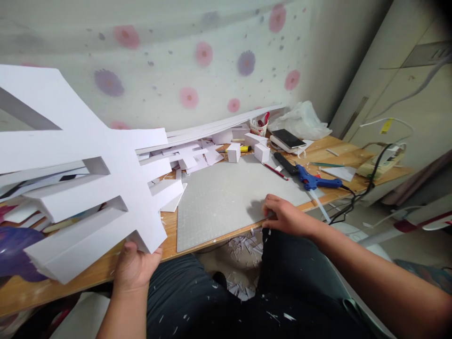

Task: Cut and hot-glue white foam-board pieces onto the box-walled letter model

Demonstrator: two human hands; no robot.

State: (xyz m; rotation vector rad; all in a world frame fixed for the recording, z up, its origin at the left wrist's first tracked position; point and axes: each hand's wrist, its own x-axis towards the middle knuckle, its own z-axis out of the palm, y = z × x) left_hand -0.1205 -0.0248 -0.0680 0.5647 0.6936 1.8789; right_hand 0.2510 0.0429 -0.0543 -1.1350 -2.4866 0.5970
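Observation:
My left hand (136, 266) grips a large white paper model (123, 174) by its lower end. Several boxy arms stick out from the model's flat body, and it fills the left side of the view, raised above the table. At the front edge of the grey cutting mat (215, 197), my right hand (282, 214) has its fingers curled in, with nothing visible in them. Beyond the mat's far edge stand two small white paper boxes (233, 153) (262, 153). A red pencil (275, 171) lies on the mat's right part.
A blue glue gun (316, 181) with a black cord and a black-handled tool (285, 163) lie right of the mat. Behind are a yellow cutter (243, 149), a cup of tools (259, 127), a phone (287, 138) and a plastic bag (302, 120). Paper scraps (243, 254) litter the floor.

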